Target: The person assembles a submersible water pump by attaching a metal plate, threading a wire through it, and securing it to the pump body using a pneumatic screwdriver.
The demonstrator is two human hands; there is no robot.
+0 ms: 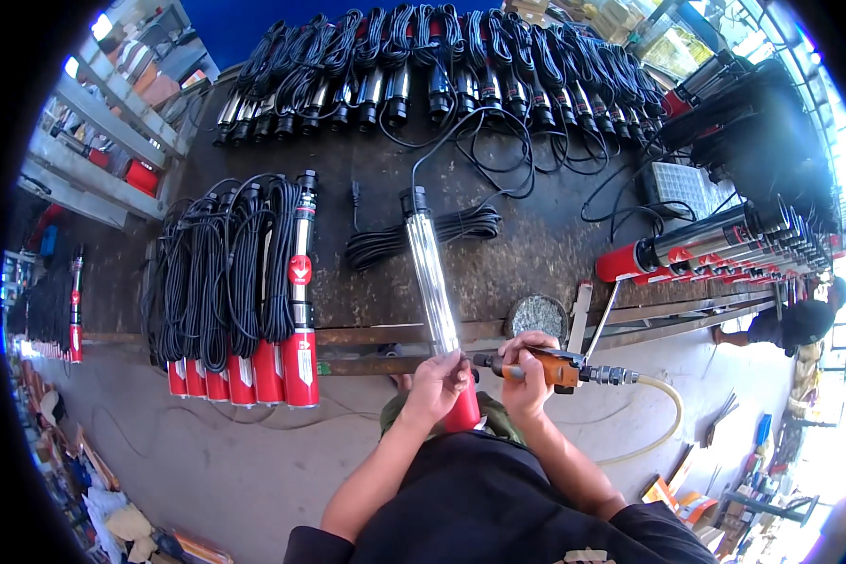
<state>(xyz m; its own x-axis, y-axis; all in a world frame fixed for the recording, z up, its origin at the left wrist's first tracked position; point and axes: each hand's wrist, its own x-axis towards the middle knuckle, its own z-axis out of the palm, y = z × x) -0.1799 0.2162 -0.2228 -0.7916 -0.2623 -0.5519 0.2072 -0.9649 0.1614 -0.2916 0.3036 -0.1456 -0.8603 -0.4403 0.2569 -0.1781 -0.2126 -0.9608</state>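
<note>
A submersible pump (pixel 432 282) with a shiny metal body and a red lower end leans from the bench edge toward my body. My left hand (pixel 436 387) is closed round it, just above the red part. In my right hand (pixel 528 376) is an orange and black air screwdriver (pixel 559 369), fed by a pale hose (pixel 675 414). Its tip points left at the pump beside my left fingers; whether it touches a screw is too small to tell. Behind the pump lies a coil of black cable (pixel 470 224) with a plug.
Several finished-looking pumps with cable bundles (pixel 226 268) stand at the left bench edge. More pumps (pixel 395 85) line the far side, and another row (pixel 705 240) lies at the right. A round dish of small parts (pixel 538 318) and a clear compartment box (pixel 681 188) sit on the bench.
</note>
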